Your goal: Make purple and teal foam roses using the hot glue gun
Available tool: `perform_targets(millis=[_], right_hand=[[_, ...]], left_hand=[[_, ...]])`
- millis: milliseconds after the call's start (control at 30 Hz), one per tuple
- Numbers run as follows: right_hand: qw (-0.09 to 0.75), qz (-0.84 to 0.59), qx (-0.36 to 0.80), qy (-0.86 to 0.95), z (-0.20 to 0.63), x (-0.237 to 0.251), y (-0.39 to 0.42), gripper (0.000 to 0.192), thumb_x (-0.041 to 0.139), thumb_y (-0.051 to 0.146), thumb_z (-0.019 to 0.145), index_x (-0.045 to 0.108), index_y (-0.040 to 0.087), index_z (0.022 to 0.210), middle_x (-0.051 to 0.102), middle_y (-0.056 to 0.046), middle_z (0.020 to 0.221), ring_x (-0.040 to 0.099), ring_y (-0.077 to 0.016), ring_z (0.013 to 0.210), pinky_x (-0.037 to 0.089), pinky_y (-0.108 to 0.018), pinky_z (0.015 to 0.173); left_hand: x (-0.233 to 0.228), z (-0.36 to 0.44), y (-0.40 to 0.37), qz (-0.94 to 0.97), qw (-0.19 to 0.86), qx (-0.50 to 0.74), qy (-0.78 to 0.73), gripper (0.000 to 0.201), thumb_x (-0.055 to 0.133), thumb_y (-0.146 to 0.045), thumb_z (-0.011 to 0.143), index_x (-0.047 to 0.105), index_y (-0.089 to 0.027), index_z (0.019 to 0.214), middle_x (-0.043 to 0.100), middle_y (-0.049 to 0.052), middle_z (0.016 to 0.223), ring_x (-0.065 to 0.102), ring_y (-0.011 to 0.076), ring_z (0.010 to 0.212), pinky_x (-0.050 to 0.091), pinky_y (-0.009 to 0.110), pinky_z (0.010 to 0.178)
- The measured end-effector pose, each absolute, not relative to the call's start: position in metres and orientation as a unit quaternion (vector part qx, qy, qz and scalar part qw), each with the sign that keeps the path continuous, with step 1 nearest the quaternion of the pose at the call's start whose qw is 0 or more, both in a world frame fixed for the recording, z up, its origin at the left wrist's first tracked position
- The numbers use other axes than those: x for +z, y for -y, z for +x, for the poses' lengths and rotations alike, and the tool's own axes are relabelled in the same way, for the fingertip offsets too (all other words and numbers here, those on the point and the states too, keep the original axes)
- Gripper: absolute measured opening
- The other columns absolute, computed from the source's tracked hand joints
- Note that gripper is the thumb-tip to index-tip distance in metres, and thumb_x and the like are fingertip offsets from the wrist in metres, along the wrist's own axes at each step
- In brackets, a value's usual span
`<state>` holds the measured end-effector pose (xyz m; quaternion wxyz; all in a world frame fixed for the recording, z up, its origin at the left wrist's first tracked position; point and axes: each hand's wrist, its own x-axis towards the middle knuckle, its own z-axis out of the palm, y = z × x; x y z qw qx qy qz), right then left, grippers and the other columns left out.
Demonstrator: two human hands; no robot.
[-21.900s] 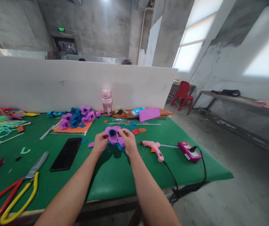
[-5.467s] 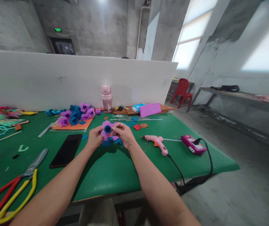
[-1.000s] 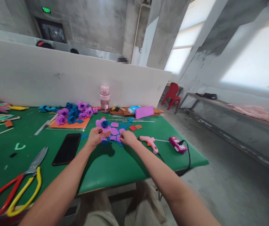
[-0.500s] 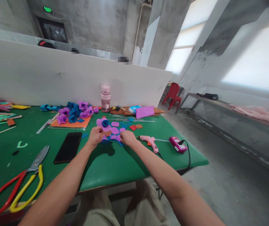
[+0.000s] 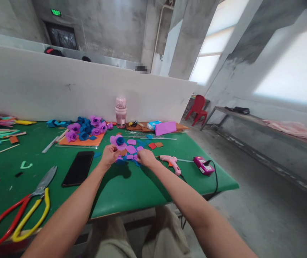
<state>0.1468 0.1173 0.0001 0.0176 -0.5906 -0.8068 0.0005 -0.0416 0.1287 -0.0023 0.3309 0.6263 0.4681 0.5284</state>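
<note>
The green table [image 5: 132,193] is carrying everything; mid-table, a purple foam flower [image 5: 118,142] is lying just beyond the left hand [image 5: 109,155], whose fingers are curling near it, grip unclear. The right hand [image 5: 146,158] is pinching together among loose purple petals [image 5: 131,149]. These are probably light, soft and crushable, best taken by their edges.

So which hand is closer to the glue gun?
The right hand. It sits just left of the glue gun, apart from it; the left hand is farther left, past the petals.
</note>
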Motion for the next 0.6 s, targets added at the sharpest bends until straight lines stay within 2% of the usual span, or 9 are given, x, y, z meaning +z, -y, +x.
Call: perform_targets(millis=[467, 600], right_hand=[[0.05, -0.61, 0.021, 0.791, 0.1489, -0.0021, -0.1185, 0.02, 0.053, 0.028, 0.079, 0.069, 0.017, 0.083, 0.07, -0.012, 0.089, 0.064, -0.0215, 0.087, 0.044, -0.025, 0.072], [0.076, -0.616, 0.044, 0.783, 0.1508, -0.0013, -0.1202, 0.019, 0.055, 0.031, 0.077, 0.07, 0.018, 0.079, 0.07, -0.01, 0.086, 0.064, -0.0208, 0.084, 0.044, -0.025, 0.07]], left_hand=[[-0.004, -0.0433, -0.13, 0.632, 0.319, 0.521, -0.477, 0.024, 0.063, -0.027, 0.059, 0.049, -0.016, 0.043, 0.037, -0.006, 0.038, 0.035, 0.0081, 0.042, 0.023, 0.022, 0.042], [-0.0027, -0.0431, -0.129, 0.623, 0.336, 0.525, -0.473, 0.02, 0.063, -0.027, 0.058, 0.052, -0.016, 0.045, 0.038, -0.006, 0.039, 0.037, 0.0086, 0.044, 0.023, 0.022, 0.043]])
